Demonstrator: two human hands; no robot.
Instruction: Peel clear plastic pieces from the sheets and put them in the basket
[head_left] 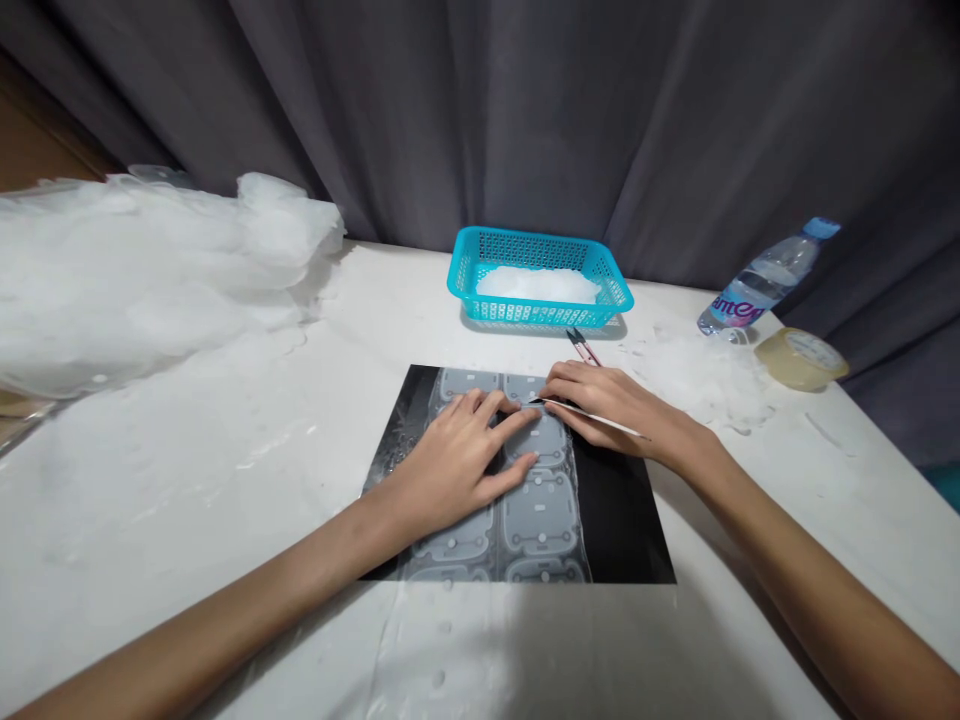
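A clear plastic sheet (540,500) with moulded rounded shapes lies on a black mat (622,520) on the white table. My left hand (457,455) rests flat on the sheet with its fingers spread, pressing it down. My right hand (607,405) is closed round a thin blade-like tool (559,404), whose tip touches the sheet just beyond my left fingertips.
A turquoise basket (540,275) with white plastic pieces stands behind the mat. A pink-handled cutter (583,346) lies before it. A heap of clear plastic (135,280) fills the left. Plastic scraps (705,375), a water bottle (765,280) and a tape roll (801,358) sit at the right.
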